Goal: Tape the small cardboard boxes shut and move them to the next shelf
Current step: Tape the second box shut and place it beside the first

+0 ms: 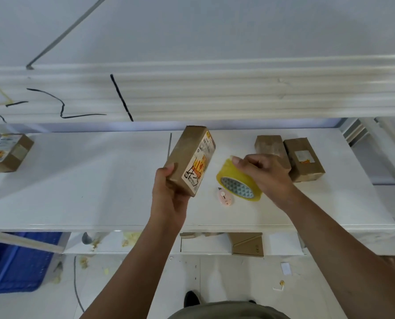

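My left hand point(168, 196) grips a small cardboard box point(191, 157) with a printed label, holding it tilted above the white shelf point(88, 180). My right hand point(265, 176) is closed on a yellow tape roll point(235, 183) just right of that box. A small pink cutter point(225, 197) lies on the shelf below the roll. Two more small cardboard boxes point(270, 146) point(304, 160) stand side by side behind my right hand, the left one partly hidden by it. Another labelled box point(7, 150) sits far left on the shelf.
An upper shelf edge point(214, 93) with black cables hangs just above the work surface. A metal upright point(387, 153) stands at the right. Below, a blue crate point(14, 263) sits at the left, and folded cardboard point(247, 245) lies on a lower shelf. Scraps litter the floor.
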### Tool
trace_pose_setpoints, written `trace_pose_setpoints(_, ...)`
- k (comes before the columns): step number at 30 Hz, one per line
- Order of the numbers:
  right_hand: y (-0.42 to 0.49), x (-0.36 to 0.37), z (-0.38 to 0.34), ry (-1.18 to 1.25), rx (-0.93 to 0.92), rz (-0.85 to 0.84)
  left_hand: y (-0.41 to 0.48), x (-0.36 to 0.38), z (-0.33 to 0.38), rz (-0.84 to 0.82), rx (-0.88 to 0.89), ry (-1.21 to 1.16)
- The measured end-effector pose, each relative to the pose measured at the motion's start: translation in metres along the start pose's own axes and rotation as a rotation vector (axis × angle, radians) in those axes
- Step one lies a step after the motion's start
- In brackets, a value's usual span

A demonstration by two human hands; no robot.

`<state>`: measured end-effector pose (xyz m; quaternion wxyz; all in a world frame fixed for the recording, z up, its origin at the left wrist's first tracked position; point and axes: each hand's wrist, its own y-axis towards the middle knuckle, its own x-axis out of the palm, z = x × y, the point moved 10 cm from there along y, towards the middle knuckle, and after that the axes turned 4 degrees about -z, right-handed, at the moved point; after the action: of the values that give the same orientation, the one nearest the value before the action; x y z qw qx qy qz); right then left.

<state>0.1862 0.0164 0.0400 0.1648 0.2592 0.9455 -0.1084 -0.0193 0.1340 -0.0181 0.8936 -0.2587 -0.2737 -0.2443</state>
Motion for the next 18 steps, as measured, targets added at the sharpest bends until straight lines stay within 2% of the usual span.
trace_pose_setpoints(5,0.001,0.003,-0.002,-0.129,0.005,0.022,-0.010,0.008,-0.004,-0.058,-0.052,-0.169)
trace_pose_setpoints(11,0.000,0.016,-0.004,-0.114,0.030,0.043,-0.025,0.033,-0.015,-0.175,-0.142,-0.375)
trace_pose_setpoints(16,-0.003,0.022,-0.003,-0.095,0.062,0.015,-0.032,0.026,-0.025,-0.138,-0.225,-0.428)
trace_pose_setpoints(18,-0.005,0.022,-0.004,-0.089,0.055,0.023,-0.034,0.017,-0.032,-0.095,-0.271,-0.377)
